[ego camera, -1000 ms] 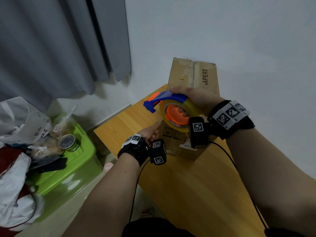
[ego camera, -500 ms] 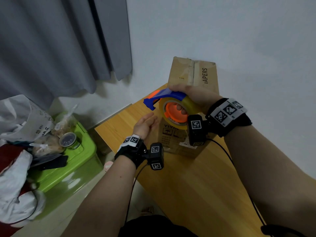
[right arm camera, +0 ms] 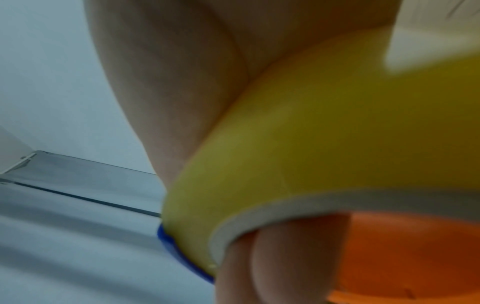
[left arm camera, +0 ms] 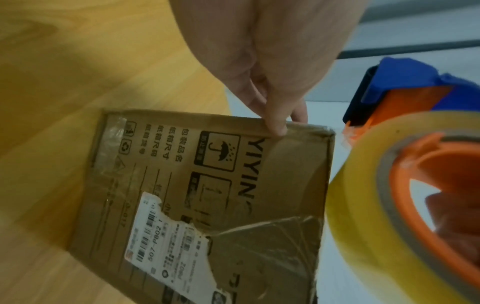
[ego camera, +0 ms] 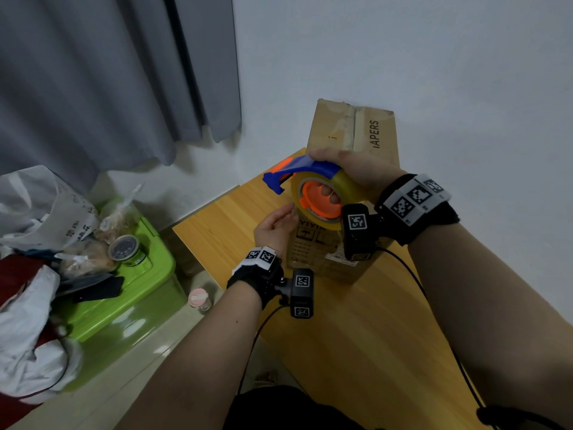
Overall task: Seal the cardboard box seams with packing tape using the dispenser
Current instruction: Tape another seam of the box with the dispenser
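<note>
A cardboard box (ego camera: 353,131) stands on the wooden table (ego camera: 356,336) against the white wall, with old tape and a torn label on its near face (left arm camera: 233,185). My right hand (ego camera: 350,169) grips a blue and orange tape dispenser (ego camera: 322,197) with a yellow roll, held just above the box's near top edge, fingers through the orange core (right arm camera: 272,257). My left hand (ego camera: 276,225) is open at the box's left side; its straight fingertips (left arm camera: 279,129) touch the upper edge beside the roll (left arm camera: 402,185).
A green plastic bin (ego camera: 130,293) left of the table carries a small jar (ego camera: 125,249), bags and dark items. A pink-lidded bottle (ego camera: 198,297) stands on the floor by the table's corner. A grey curtain (ego camera: 108,72) hangs behind.
My left hand has left the box's near face, opened, and risen to the upper left edge beside the roll. The dispenser has stayed nearly in place.
</note>
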